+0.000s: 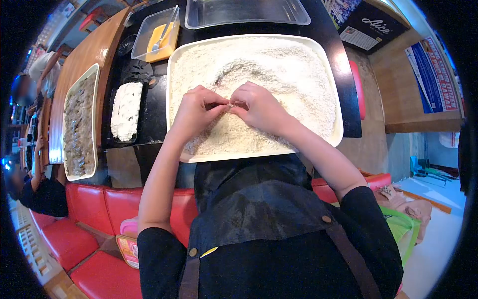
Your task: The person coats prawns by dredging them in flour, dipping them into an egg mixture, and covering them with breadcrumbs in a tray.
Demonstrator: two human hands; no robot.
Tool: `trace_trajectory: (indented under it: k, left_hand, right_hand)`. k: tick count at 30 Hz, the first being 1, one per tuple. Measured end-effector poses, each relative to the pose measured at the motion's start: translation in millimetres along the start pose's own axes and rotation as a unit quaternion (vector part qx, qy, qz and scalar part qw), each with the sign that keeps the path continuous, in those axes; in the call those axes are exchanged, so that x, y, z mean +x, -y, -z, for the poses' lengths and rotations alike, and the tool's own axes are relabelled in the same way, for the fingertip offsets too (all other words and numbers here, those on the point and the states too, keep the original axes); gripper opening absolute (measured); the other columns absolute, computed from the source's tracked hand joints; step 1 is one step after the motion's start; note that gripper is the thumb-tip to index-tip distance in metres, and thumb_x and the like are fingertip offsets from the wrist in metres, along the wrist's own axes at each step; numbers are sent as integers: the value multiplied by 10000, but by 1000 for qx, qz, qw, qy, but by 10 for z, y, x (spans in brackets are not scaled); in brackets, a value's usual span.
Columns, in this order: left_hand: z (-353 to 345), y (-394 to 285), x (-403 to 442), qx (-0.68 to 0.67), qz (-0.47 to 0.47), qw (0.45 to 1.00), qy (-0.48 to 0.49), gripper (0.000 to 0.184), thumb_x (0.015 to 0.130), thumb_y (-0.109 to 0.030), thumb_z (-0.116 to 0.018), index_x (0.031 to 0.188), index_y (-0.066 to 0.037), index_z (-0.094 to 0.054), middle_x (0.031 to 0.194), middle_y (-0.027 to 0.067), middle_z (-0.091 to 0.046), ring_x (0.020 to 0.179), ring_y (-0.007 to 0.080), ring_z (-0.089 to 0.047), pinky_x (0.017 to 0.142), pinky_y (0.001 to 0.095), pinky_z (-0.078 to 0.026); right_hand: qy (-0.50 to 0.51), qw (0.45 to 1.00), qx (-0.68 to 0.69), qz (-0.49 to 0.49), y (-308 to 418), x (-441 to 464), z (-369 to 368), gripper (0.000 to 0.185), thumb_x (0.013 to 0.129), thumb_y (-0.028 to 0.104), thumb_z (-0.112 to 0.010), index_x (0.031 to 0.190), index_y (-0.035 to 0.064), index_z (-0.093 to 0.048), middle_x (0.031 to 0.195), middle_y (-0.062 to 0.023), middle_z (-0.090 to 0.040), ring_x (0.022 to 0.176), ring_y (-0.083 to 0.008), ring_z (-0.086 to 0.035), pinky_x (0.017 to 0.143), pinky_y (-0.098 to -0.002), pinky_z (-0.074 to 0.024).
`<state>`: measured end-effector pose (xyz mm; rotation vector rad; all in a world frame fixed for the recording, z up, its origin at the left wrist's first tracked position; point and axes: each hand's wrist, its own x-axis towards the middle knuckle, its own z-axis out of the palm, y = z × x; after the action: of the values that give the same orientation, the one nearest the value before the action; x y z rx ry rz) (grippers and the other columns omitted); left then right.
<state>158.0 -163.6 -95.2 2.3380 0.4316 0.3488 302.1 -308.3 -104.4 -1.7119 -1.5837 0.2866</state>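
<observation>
Both my hands are over a large white tray (338,134) filled with pale flour (294,74). My left hand (196,110) is closed in a pinch, thumb and fingertips pressed together. Opposite it, my right hand (260,107) pinches the same way, and the two sets of fingertips meet. Between them shows a tiny floured bit (230,105), too small to name. Behind my hands the flour has a hollow with a raised rim.
Left of the tray sits a black container (142,112) heaped with white floured pieces (126,110). Farther left, a white tray (94,159) holds a greyish wet mixture. A clear tub (144,32) with yellow contents and an empty metal-looking tray (249,15) stand behind. Other people are at far left.
</observation>
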Motion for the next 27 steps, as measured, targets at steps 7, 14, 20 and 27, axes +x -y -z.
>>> trace_trajectory:
  k: [7,14,20,27]
  left_hand:
    - [246,13,-45,76,-24,997,24,129,734,-74,-784,862,-77,-769,868,81,-697,826,215,-627,754,323,-524]
    - [199,-133,5,97,-102,990,-7,126,725,-104,-776,848,-79,-770,879,74,-716,897,237,-613,806,344,-515]
    - [-103,4,57,60,-105,993,-17,136,723,-87,-787,858,-77,-773,783,77,-703,794,225,-631,745,332,-524]
    - [-44,-115,11,60,-87,994,-32,203,728,-93,-791,925,-60,-757,777,91,-698,782,231,-633,729,325,-527]
  right_hand:
    - [20,999,-26,19,-63,10,-37,106,794,106,-703,802,28,-630,815,-123,-643,887,-306,-609,791,-407,-498]
    - [-29,999,-20,2,-9,-32,57,150,758,70,-740,882,5,-687,808,-127,-642,850,-298,-616,764,-382,-508]
    - [20,999,-34,-1,-132,-29,45,138,748,69,-748,851,-5,-693,814,-125,-657,862,-290,-619,773,-377,-508]
    - [-40,999,-5,-2,-46,-148,219,245,760,125,-731,978,16,-707,866,-141,-666,950,-306,-606,861,-404,-496]
